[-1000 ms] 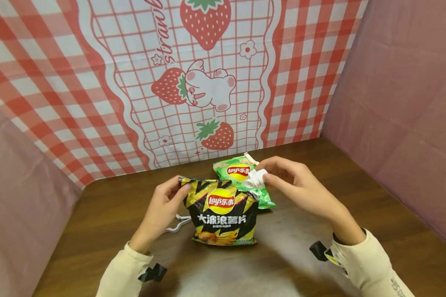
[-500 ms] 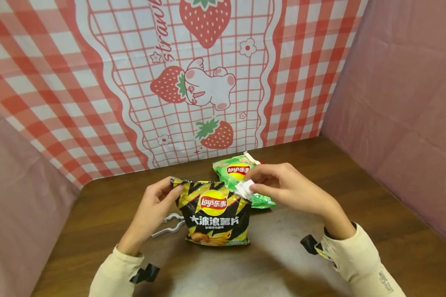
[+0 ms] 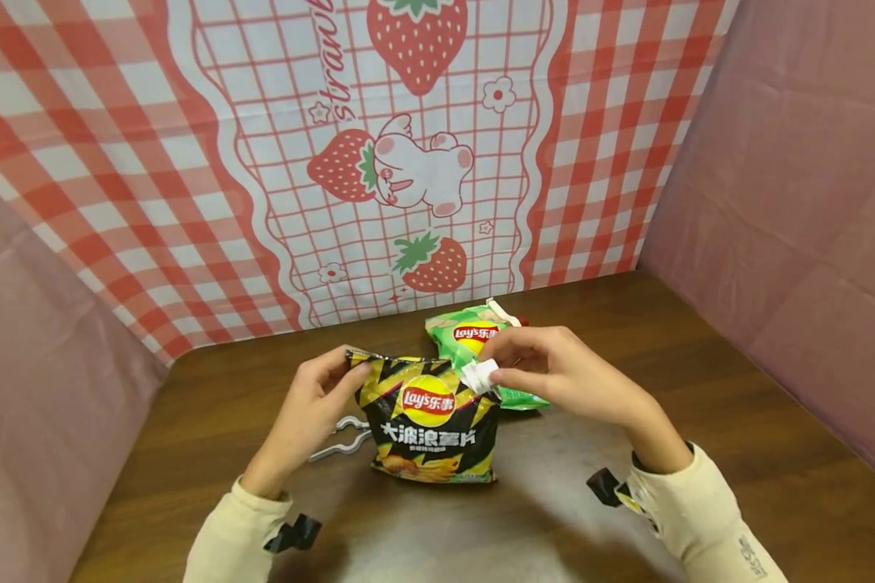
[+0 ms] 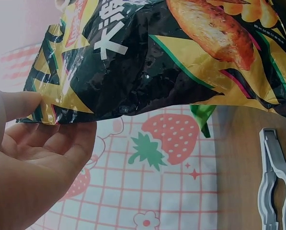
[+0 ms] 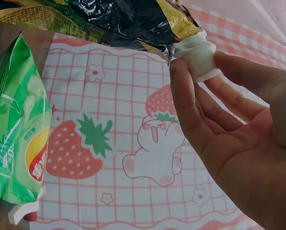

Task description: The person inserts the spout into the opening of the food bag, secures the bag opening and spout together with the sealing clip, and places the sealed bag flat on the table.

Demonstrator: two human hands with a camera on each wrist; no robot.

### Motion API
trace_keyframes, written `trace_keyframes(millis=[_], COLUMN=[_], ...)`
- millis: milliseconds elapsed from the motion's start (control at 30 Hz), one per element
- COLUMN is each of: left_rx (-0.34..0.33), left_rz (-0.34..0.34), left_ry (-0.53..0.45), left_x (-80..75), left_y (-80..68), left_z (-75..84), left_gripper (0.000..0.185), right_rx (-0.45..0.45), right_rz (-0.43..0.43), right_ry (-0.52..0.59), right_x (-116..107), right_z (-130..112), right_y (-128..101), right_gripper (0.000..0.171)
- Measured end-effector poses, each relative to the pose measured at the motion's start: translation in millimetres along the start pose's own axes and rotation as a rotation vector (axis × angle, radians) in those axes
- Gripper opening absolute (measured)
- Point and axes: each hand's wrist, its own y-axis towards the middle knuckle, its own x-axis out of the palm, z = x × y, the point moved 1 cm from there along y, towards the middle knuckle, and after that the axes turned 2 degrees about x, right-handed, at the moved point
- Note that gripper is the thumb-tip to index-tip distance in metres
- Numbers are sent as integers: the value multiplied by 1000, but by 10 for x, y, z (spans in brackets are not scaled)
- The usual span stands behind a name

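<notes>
2 hands pinch the black chip bag (image 3: 432, 417): left fingers (image 3: 339, 374) its corner, right fingers (image 3: 506, 360) a white clip (image 3: 478, 375).

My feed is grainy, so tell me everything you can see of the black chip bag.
The black bag is glossy foil, black with yellow zigzags, a red and yellow logo, white characters and chips pictured at the bottom. It stands upright on the table, top sealed. The left hand pinches its top left corner; the right hand holds a white clip at its top right corner. A green bag lies behind.
</notes>
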Motion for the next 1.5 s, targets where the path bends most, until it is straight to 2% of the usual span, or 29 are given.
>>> trace_keyframes(millis=[300,533,767,833,933,1033,1200,1267,1367,1500], left_rx=[-6,-14,-8,-12,-1,74,334,407,415,344], left_rz=[19,-7,-18,-7,17,46,98,87,29,-43], left_ry=[-3,-1,41,63,100,215,530,622,754,932], left_x=[-20,-3,-3,-9,-9,19,177,281,461,641], left_y=[-7,0,-7,-13,-14,-5,-43,-60,-35,38], left_z=[-2,12,38,53,102,198,488,603,721,741], left_gripper=[12,12,9,13,29,41,42,39,42,47], right_rx=[8,34,36,34,32,29,17,12,3,-11], right_rz=[-23,-18,-23,-22,-23,-16,-29,-34,-31,-37], right_ry=[-111,-186,-218,-221,-218,-220,-217,-221,-231,-231], right_x=[-36,-105,-102,-96,-92,-93,-81,-72,-63,-38], right_z=[-3,-4,-6,-12,-19,-22,-41,-54,-68,-55], right_y=[-1,-58,-72,-72,-71,-80,-74,-57,-47,-72], right_gripper=[12,10,10,11,12,13,15,15,15,14])
